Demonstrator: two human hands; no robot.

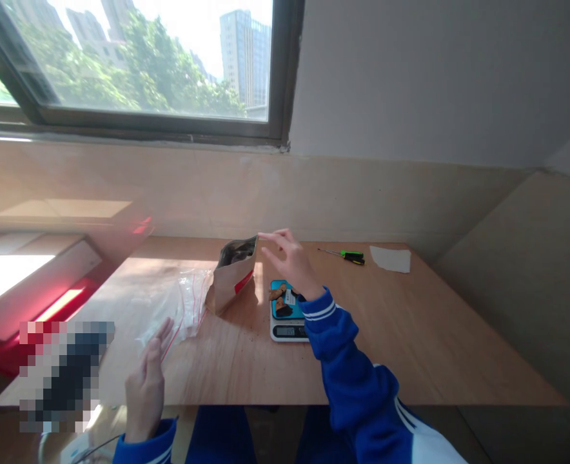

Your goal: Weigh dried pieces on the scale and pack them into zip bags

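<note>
My right hand (292, 261) reaches over the digital scale (285, 331), index finger and thumb apart. Its index fingertip is at the top right corner of a brown paper pouch (229, 287); whether they touch I cannot tell. The pouch stands upright with its top open, showing a silvery lining and a red patch on its front. On the scale's blue platform (280, 313) lie several brown, dried-looking pieces (280, 296) and a small white label; my right wrist hides part of it. My left hand (148, 380), fingers stretched out, is beside clear zip bags (188, 303) with red seal lines.
A green-and-black screwdriver (353, 255) and a torn white paper (390, 259) lie at the back right of the wooden table (411, 335). A pixelated dark shape (72, 370) is at the left edge, near a red object (89, 290). A wall and window stand behind.
</note>
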